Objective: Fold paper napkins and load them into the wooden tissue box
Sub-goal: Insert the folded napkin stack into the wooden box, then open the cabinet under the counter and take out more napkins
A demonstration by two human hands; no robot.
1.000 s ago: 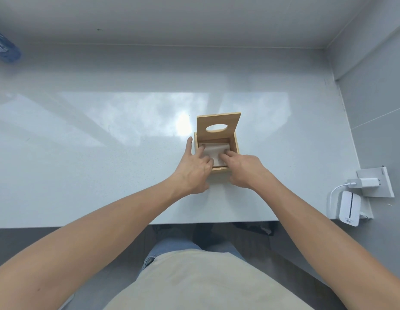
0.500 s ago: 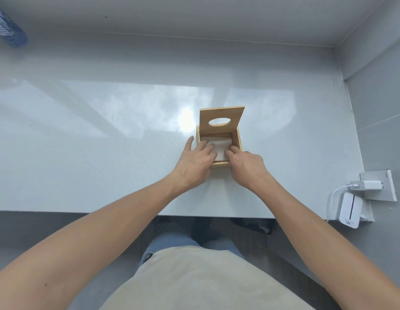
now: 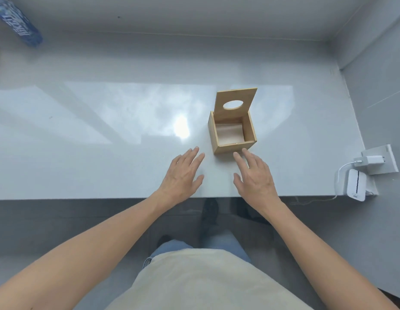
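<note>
A square wooden tissue box stands on the white table, right of centre. Its lid, with an oval hole, is tipped up at the back. A folded white napkin lies flat inside on the bottom. My left hand hovers over the table left of the box, fingers spread, holding nothing. My right hand is just in front of the box, fingers apart and empty, its fingertips close to the front wall.
A blue printed packet lies at the far left back corner. At the right edge a white charger sits in a wall socket, its cable leading to a white device. The table's near edge runs under my wrists.
Both hands have come out of the box and drawn back toward me. The napkin stays inside. The camera has shifted, so the box appears farther to the right.
</note>
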